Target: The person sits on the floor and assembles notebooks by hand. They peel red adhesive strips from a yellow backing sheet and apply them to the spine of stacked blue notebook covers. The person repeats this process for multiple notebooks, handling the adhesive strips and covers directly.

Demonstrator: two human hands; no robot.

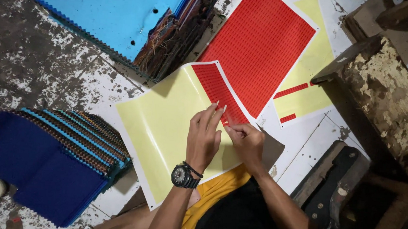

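A pale yellow backing sheet (pixel 165 126) lies in front of me, with a block of small red stickers (pixel 217 89) left on its upper right part. My left hand (pixel 203 138), a black watch on its wrist, rests flat on the sheet with fingers stretched toward the red block's lower edge. My right hand (pixel 245 141) pinches at that same edge, its fingertips closed on a small red sticker (pixel 225 122). Both hands meet at that spot.
A full red sticker sheet (pixel 260 42) and a mostly peeled yellow sheet (pixel 309 83) lie beyond. A blue fabric swatch stack (pixel 111 10) is at the top left, another stack (pixel 45 161) at the lower left. A worn wooden block (pixel 384 92) stands on the right.
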